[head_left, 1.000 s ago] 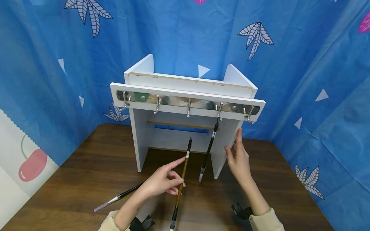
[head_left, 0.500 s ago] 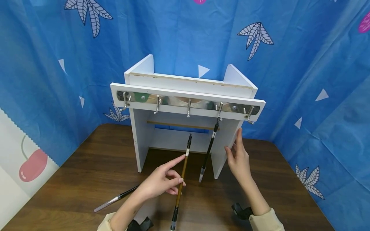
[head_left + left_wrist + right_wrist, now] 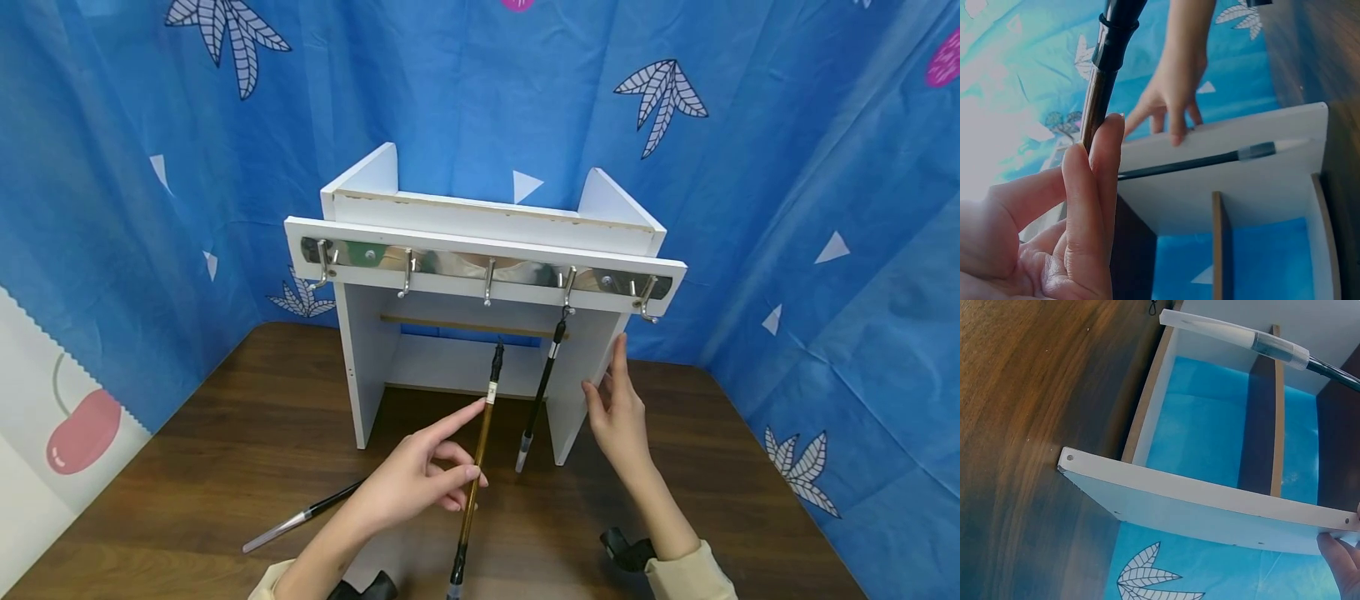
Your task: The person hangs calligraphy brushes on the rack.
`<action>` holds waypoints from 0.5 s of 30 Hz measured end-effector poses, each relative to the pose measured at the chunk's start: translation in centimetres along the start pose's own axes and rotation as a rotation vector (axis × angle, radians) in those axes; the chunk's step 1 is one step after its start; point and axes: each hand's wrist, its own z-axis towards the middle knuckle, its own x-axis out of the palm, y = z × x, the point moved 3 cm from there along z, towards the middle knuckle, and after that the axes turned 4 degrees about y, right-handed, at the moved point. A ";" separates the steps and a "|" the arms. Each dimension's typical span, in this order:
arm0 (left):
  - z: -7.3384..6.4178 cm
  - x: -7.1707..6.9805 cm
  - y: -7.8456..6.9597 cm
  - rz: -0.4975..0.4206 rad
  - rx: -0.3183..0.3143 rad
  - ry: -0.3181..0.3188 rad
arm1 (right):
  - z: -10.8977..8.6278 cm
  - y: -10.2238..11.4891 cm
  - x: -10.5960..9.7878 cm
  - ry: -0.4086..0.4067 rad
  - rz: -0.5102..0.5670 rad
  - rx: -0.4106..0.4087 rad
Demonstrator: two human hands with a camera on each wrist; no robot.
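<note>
My left hand pinches a brown-handled calligraphy brush between thumb and fingers, its index finger stretched along the handle. The brush's black looped end points up below the middle hooks; its capped tip points down. From the second hook from the right hangs a black calligraphy brush with a clear cap. My right hand rests at the right side panel of a white shelf, fingers mostly straight, thumb at the front edge. Another capped black brush lies on the table, partly behind my left forearm.
The white shelf stands on the brown wooden table, with a hook board across its upper front. A blue patterned curtain surrounds the back and sides. Black straps sit near both wrists.
My left hand has shifted slightly right with the brown brush, whose looped end has risen a little toward the hooks. My right hand and the hanging brush stay in place.
</note>
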 end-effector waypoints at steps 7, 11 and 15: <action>-0.7 0.4 -1.1 0.005 0.041 0.008 | 0.0 0.0 0.0 0.000 0.002 0.000; -0.9 0.7 -1.6 0.016 0.057 0.011 | 0.0 0.1 0.0 0.002 -0.002 0.002; -1.0 0.9 -2.1 0.031 0.057 0.005 | 0.0 0.1 0.0 0.001 -0.001 -0.004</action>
